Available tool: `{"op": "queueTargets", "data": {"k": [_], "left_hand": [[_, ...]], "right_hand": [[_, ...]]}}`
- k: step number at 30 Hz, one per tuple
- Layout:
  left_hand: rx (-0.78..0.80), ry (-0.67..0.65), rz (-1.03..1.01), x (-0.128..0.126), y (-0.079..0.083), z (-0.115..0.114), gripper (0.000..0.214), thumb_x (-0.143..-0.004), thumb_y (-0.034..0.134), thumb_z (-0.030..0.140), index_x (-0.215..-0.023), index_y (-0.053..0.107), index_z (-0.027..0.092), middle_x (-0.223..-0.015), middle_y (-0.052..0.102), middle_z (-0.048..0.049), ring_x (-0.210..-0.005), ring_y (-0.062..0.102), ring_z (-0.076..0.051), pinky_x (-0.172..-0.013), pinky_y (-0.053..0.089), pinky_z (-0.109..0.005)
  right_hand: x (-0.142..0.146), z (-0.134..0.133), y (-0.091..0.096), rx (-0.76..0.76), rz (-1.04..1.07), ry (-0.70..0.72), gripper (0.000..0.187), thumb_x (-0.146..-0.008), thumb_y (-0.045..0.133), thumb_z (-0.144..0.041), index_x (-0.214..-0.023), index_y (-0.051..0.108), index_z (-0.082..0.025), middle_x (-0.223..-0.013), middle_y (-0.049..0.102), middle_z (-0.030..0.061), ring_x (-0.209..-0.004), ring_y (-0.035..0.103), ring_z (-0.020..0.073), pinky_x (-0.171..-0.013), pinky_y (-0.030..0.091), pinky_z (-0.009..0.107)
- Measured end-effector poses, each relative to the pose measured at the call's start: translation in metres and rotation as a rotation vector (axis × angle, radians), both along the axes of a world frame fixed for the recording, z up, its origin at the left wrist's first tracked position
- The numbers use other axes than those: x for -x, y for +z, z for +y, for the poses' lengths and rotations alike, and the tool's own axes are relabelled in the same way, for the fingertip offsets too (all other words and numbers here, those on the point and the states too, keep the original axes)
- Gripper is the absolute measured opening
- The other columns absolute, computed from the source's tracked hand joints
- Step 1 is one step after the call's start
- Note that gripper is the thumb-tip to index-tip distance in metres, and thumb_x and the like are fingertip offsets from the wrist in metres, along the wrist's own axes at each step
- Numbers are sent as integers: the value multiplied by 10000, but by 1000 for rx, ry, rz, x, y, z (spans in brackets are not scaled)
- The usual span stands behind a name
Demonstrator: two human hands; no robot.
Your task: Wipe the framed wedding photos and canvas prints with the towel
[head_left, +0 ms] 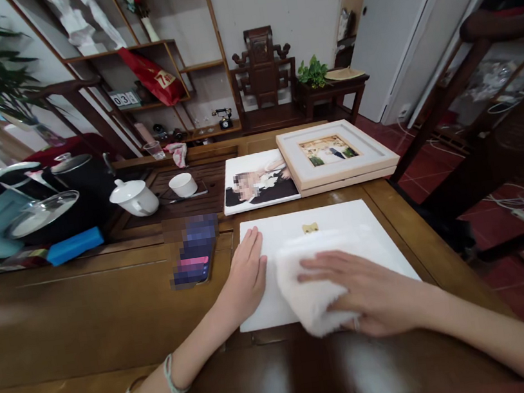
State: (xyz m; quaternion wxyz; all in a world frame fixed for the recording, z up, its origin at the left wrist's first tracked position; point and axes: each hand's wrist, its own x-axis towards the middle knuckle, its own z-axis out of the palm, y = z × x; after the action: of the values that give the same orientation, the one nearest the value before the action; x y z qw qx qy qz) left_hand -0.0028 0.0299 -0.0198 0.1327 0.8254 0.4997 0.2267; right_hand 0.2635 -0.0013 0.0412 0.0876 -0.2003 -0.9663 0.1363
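Note:
A flat white album [344,227] with a small gold emblem lies on the wooden table [89,318] in front of me. My left hand [246,273] rests flat on the album's left edge, fingers stretched out and together. My right hand [367,289] lies palm down on a white fluffy cloth [306,281], pressing it onto the album's near part with the fingers extended.
Behind the album lie a photo print [257,181] and a white framed picture [334,154]. A phone [195,250] lies left of my left hand. A white teapot [135,198], a cup [183,184], a blue block [74,246] and kettles stand at the left.

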Motion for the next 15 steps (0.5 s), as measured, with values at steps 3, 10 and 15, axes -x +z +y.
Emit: {"op": "queueTargets", "data": {"k": [3,10,15], "left_hand": [[38,17,15,-1,2,-1,507,-1002,264,296,-1472,252,105,-1560,239,-176,-1462,172,-259,-1184,222,-490],[34,-1,-14,1,-1,0,516,-998,265,268,-1485,228,101,-1560,231,-184,-1464,165,-258,-1186,206,-507],[9,-90,-100,8,-6,0,570,-976,337,254,-1513,160,181,-1585,164,-154,-1474,107,-274,-1170,234,-528]], "right_hand": [[-9,26,-5,-112,41,-188,337,-745,601,-131,-1060,692,-208,-1406,493,131,-1378,321,295,-1112,247,551],[28,12,-3,-181,-103,-158,333,-733,658,-184,-1059,706,-228,-1390,500,143,-1356,321,387,-1069,259,614],[50,-34,-5,-158,-28,130,142,-792,608,-270,-821,731,-205,-1406,476,144,-1341,339,404,-1082,253,594]]}}
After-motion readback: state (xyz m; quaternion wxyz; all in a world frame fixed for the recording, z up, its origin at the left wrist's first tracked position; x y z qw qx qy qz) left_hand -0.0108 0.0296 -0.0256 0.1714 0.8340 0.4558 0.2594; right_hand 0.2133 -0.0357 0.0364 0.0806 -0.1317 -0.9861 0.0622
